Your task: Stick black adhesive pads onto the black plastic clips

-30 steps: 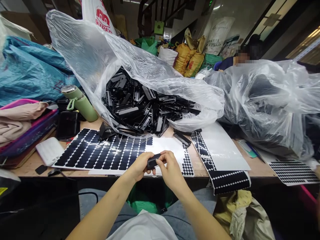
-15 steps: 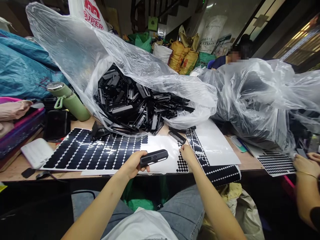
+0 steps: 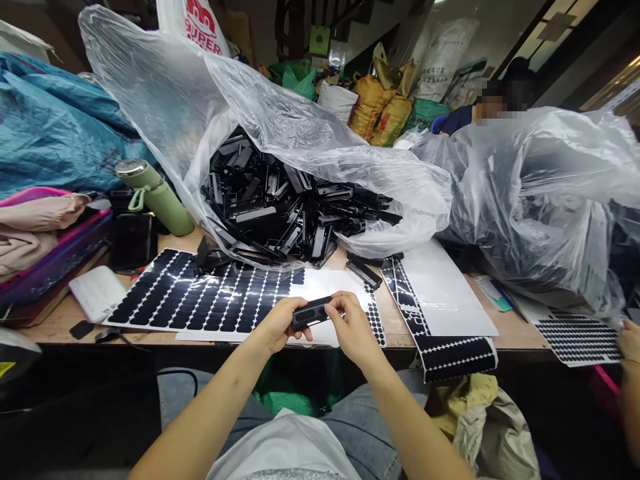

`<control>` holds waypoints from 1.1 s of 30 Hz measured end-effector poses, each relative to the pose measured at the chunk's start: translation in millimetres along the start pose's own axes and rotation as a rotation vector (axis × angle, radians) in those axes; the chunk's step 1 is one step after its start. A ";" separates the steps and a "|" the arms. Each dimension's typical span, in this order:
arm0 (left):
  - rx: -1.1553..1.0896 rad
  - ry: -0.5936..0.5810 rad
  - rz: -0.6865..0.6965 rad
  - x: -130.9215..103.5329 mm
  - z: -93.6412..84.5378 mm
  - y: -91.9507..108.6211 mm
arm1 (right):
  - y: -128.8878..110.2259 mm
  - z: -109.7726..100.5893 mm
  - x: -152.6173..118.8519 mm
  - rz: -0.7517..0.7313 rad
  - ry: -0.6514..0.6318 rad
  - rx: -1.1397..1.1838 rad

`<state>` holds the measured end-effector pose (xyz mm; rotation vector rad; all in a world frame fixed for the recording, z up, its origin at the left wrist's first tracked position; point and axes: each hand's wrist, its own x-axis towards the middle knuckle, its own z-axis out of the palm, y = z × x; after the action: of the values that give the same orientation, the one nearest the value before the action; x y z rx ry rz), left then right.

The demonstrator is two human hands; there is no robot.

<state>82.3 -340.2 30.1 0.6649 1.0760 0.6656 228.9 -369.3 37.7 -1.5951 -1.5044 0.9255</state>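
My left hand (image 3: 281, 325) is closed around the left end of a long black plastic part (image 3: 311, 315) with a patterned face, held above the front edge of the table. My right hand (image 3: 351, 327) has its thumb and fingers closed on the right end of the same part. Whether a small sticker sits under those fingertips is hidden. Just right of this hand, a sheet of small round black stickers (image 3: 375, 319) lies on the table. A sheet of larger black stickers (image 3: 175, 300) lies to the left. Another black part (image 3: 364, 272) rests behind my right hand.
Behind the sheets, a clear plastic bag (image 3: 320, 143) spills many black parts (image 3: 270, 207). A green bottle (image 3: 163, 200) leans at left, near a white device (image 3: 97, 293). At right are a white sheet (image 3: 445, 287), another bag (image 3: 540, 200) and a co-worker's hand (image 3: 629, 340).
My right hand has moved left from the round stickers to the right end of the black part. My left hand keeps its hold. The whole view has shifted slightly.
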 end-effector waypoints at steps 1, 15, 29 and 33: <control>0.002 -0.012 0.006 -0.4 0.1 -0.1 | 0.0 -0.3 0.1 -0.001 0.003 -0.005; 0.170 -0.082 0.007 -4.8 -1.2 -13.3 | 33.3 6.5 16.7 -0.079 0.224 -0.248; 0.621 0.283 0.507 -2.4 -36.1 -6.5 | 64.4 -9.6 73.7 0.031 -0.302 -0.201; 0.379 0.064 0.280 15.8 -57.4 -16.7 | 45.7 36.6 83.7 0.080 -0.311 -0.161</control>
<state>36.7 -329.5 -10.2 1.1435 1.1923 0.7323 221.9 -285.8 -20.8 -1.6939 -1.7763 1.1651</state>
